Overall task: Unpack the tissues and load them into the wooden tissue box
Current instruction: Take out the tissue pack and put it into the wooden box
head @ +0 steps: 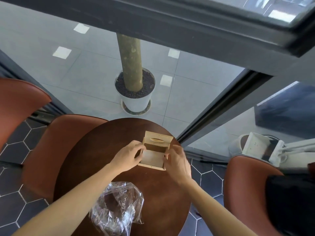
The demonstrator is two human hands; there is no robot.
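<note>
A light wooden tissue box stands on the round dark brown table, toward its far side. Its lid, with an oval slot, is swung up at the far end, and the inside looks pale. My left hand grips the box's left wall with curled fingers. My right hand holds the right wall, thumb at the rim. A crumpled clear plastic wrapper lies on the near part of the table, between my forearms. Whether tissues lie inside the box I cannot tell.
Red-brown chairs stand at the left, far left and right of the table. A white pot with a tree trunk stands beyond the glass. A white tote bag sits at the right.
</note>
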